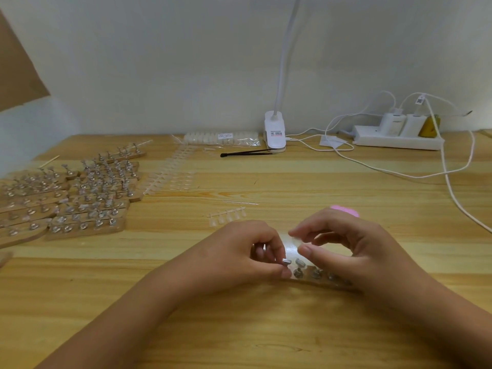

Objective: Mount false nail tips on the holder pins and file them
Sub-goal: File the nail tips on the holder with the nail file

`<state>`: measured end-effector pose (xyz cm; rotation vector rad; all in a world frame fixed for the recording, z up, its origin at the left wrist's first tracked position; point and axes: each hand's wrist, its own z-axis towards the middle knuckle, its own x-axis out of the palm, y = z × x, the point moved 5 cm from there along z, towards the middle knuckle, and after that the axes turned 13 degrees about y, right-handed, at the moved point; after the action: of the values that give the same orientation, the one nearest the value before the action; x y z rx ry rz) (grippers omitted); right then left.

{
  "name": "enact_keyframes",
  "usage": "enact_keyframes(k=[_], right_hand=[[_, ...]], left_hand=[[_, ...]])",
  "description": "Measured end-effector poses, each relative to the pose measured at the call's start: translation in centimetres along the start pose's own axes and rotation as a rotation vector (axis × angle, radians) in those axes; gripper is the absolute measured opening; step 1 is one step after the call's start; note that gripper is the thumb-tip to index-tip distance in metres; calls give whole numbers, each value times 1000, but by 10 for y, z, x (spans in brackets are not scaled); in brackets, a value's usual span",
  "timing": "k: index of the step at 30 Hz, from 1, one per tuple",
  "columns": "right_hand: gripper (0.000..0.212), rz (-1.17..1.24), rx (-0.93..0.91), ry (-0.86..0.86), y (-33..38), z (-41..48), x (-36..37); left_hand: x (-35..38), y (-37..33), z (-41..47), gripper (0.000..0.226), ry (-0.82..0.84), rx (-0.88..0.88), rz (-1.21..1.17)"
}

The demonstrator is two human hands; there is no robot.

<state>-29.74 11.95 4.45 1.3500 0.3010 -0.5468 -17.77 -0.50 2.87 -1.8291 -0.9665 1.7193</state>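
Near the table's front, a wooden holder strip [323,278] with metal pins lies under both hands. My left hand [239,254] pinches one metal holder pin [286,261] at the strip's left end. My right hand [354,246] pinches a clear false nail tip [297,240] between thumb and forefinger, just above the pins. A pink file [346,210] lies behind my right hand, partly hidden. A short sprue of clear nail tips [227,216] lies just beyond my hands.
Many wooden holder strips with pins [80,198] fill the left of the table. More clear tip sprues [173,174], a bag of tips [221,138], a black tool [247,153], a clip lamp [275,134], a power strip [396,139] and white cables [399,173] lie at the back.
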Motion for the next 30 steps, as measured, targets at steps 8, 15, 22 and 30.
enact_keyframes(k=[8, 15, 22, 30], right_hand=[[16, -181, -118, 68, 0, -1, 11], [16, -332, -124, 16, 4, -3, 17], [17, -348, -84, 36, 3, -2, 19], [30, -548, -110, 77, 11, 0, 19]], left_hand=[[0, -2, 0, 15, 25, 38, -53], [0, -1, -1, 13, 72, 31, -64], [0, 4, 0, 11, 74, 0, -78], [1, 9, 2, 18, 63, -22, -101]])
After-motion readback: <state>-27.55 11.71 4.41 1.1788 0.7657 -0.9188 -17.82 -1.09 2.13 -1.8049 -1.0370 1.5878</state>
